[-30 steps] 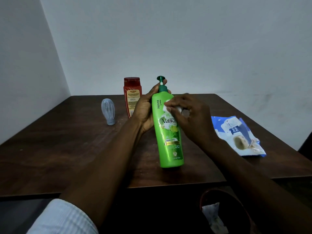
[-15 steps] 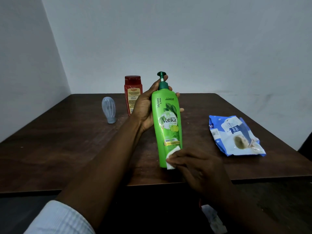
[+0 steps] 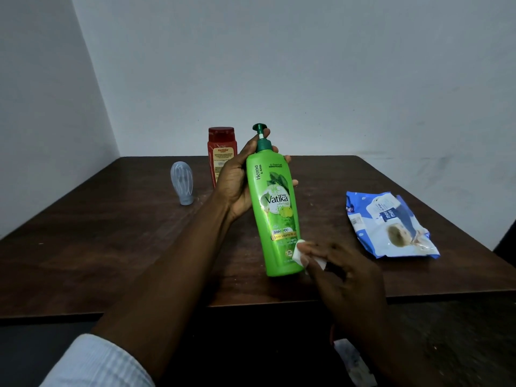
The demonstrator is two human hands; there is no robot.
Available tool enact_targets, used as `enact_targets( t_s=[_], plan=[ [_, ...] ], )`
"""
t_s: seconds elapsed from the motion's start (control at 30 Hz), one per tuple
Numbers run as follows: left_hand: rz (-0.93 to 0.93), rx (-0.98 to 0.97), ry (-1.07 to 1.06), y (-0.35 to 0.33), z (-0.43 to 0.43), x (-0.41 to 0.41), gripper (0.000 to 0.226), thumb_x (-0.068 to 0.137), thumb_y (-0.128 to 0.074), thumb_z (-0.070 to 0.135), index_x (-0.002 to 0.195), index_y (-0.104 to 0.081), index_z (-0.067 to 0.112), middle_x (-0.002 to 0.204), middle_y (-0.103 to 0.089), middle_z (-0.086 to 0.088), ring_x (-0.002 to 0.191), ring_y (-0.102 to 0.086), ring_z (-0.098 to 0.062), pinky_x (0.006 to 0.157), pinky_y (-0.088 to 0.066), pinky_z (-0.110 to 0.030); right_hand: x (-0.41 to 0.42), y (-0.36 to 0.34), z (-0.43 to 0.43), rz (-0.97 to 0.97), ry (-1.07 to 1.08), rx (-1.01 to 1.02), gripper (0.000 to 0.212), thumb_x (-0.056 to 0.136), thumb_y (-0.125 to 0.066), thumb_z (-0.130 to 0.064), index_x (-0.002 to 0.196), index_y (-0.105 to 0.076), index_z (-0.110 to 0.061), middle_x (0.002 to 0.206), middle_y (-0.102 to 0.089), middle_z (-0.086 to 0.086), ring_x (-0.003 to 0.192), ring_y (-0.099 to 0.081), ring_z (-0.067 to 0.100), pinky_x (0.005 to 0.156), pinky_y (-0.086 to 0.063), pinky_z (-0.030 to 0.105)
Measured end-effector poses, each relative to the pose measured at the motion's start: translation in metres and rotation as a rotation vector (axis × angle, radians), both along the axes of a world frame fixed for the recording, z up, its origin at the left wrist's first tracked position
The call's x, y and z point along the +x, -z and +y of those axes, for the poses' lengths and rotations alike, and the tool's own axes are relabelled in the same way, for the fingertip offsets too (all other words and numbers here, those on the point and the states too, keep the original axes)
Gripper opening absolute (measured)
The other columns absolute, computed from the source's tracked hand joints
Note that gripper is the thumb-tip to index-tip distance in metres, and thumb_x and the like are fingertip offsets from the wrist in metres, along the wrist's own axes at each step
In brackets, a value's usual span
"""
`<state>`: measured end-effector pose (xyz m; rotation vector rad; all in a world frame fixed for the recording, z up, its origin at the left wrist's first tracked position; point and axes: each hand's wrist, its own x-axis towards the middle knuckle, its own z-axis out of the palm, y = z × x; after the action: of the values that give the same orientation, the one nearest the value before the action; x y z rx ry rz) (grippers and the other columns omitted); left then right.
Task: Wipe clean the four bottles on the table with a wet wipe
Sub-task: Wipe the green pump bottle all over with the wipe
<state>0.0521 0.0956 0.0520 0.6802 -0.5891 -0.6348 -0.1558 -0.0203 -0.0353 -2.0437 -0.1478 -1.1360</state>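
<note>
My left hand [image 3: 237, 180] grips a tall green pump bottle [image 3: 275, 208] from behind, near its shoulder, holding it upright and slightly tilted above the dark wooden table [image 3: 111, 247]. My right hand [image 3: 343, 277] presses a white wet wipe [image 3: 300, 254] against the bottle's lower right side. A red bottle [image 3: 220, 152] stands at the back, partly hidden by my left hand. A small clear blue bottle [image 3: 182, 182] stands cap-down to its left.
A blue and white wet-wipe pack [image 3: 391, 227] lies on the right side of the table. Below the table's front edge something white [image 3: 354, 361] shows in the dark. Bare walls close off the back and left.
My right hand slid the wipe from the bottle's upper label down to its base, and now sits at the lower right side. The left hand kept its hold.
</note>
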Motion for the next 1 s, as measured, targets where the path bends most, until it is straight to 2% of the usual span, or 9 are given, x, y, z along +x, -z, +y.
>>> enact_targets(
  t_s=[0.1, 0.2, 0.27, 0.4, 0.53, 0.7, 0.77, 0.87, 1.0],
  plan=[
    [-0.003, 0.0, -0.016, 0.001, 0.001, 0.0, 0.03, 0.106, -0.037, 0.031, 0.129, -0.055, 0.023, 0.098, -0.06, -0.003, 0.104, -0.062, -0.03, 0.099, -0.039, -0.072, -0.006, 0.007, 0.014, -0.039, 0.033, -0.134, 0.017, 0.087, -0.07, -0.01, 0.101, -0.078, -0.012, 0.107, -0.072, -0.006, 0.103, -0.065, -0.003, 0.093, -0.046, 0.01],
    [-0.007, 0.009, -0.024, 0.0, 0.001, -0.001, 0.028, 0.106, -0.039, 0.031, 0.128, -0.056, 0.024, 0.096, -0.06, -0.003, 0.102, -0.062, -0.03, 0.097, -0.04, -0.072, -0.005, 0.011, 0.023, -0.071, -0.01, -0.264, 0.02, 0.088, -0.063, -0.014, 0.102, -0.078, -0.012, 0.105, -0.071, -0.003, 0.101, -0.063, 0.006, 0.095, -0.044, 0.011],
    [-0.016, 0.017, -0.026, -0.002, 0.0, -0.002, 0.028, 0.105, -0.04, 0.03, 0.127, -0.056, 0.024, 0.094, -0.061, -0.003, 0.101, -0.061, -0.029, 0.098, -0.039, -0.073, -0.002, 0.013, 0.027, -0.086, -0.041, -0.322, 0.019, 0.087, -0.067, -0.006, 0.102, -0.078, -0.012, 0.104, -0.07, -0.004, 0.1, -0.06, 0.008, 0.094, -0.043, 0.012],
    [-0.049, 0.018, -0.023, -0.005, -0.001, -0.003, 0.028, 0.103, -0.045, 0.028, 0.128, -0.058, 0.025, 0.093, -0.058, -0.003, 0.095, -0.059, -0.025, 0.099, -0.039, -0.074, -0.001, 0.011, 0.019, -0.106, -0.038, -0.313, 0.028, 0.077, -0.077, 0.001, 0.1, -0.078, -0.014, 0.103, -0.071, -0.007, 0.098, -0.062, 0.009, 0.093, -0.044, 0.014],
    [-0.073, 0.037, -0.022, -0.009, -0.004, -0.006, 0.028, 0.101, -0.051, 0.026, 0.126, -0.063, 0.025, 0.089, -0.051, -0.002, 0.086, -0.054, -0.018, 0.097, -0.041, -0.074, 0.0, 0.002, 0.011, -0.125, -0.078, -0.29, 0.018, 0.083, -0.075, -0.008, 0.1, -0.079, -0.013, 0.104, -0.073, -0.005, 0.099, -0.066, 0.013, 0.09, -0.05, 0.02],
    [-0.166, 0.122, -0.08, -0.02, -0.006, -0.012, 0.03, 0.098, -0.056, 0.018, 0.128, -0.063, 0.02, 0.082, -0.051, 0.001, 0.07, -0.056, -0.012, 0.094, -0.043, -0.075, 0.024, -0.037, 0.004, -0.163, -0.016, -0.299, 0.021, 0.08, -0.077, -0.001, 0.099, -0.079, -0.011, 0.101, -0.074, -0.005, 0.095, -0.065, 0.011, 0.088, -0.051, 0.022],
    [-0.201, 0.151, -0.102, -0.024, -0.006, -0.012, 0.031, 0.096, -0.061, 0.019, 0.126, -0.066, 0.02, 0.085, -0.051, 0.002, 0.075, -0.056, -0.013, 0.091, -0.05, -0.067, 0.037, -0.06, 0.001, -0.199, 0.004, -0.285, 0.023, 0.079, -0.078, 0.002, 0.098, -0.079, -0.011, 0.098, -0.071, -0.008, 0.094, -0.064, 0.011, 0.087, -0.05, 0.021],
    [-0.232, 0.205, -0.148, -0.03, -0.007, -0.016, 0.037, 0.096, -0.06, 0.019, 0.133, -0.062, 0.018, 0.083, -0.055, 0.003, 0.076, -0.057, -0.012, 0.068, -0.058, -0.036, 0.059, -0.093, -0.004, -0.226, 0.03, -0.279, 0.019, 0.081, -0.078, -0.002, 0.097, -0.079, -0.013, 0.095, -0.074, -0.004, 0.09, -0.066, 0.015, 0.084, -0.051, 0.024],
    [-0.266, 0.218, -0.115, -0.039, -0.009, -0.026, 0.03, 0.101, -0.051, 0.013, 0.129, -0.06, 0.018, 0.091, -0.071, -0.001, 0.08, -0.07, -0.014, 0.066, -0.058, -0.033, 0.082, -0.131, -0.011, -0.2, 0.045, -0.238, 0.015, 0.081, -0.078, -0.012, 0.096, -0.08, -0.017, 0.089, -0.076, -0.001, 0.083, -0.068, 0.014, 0.078, -0.054, 0.03]
  ],
)
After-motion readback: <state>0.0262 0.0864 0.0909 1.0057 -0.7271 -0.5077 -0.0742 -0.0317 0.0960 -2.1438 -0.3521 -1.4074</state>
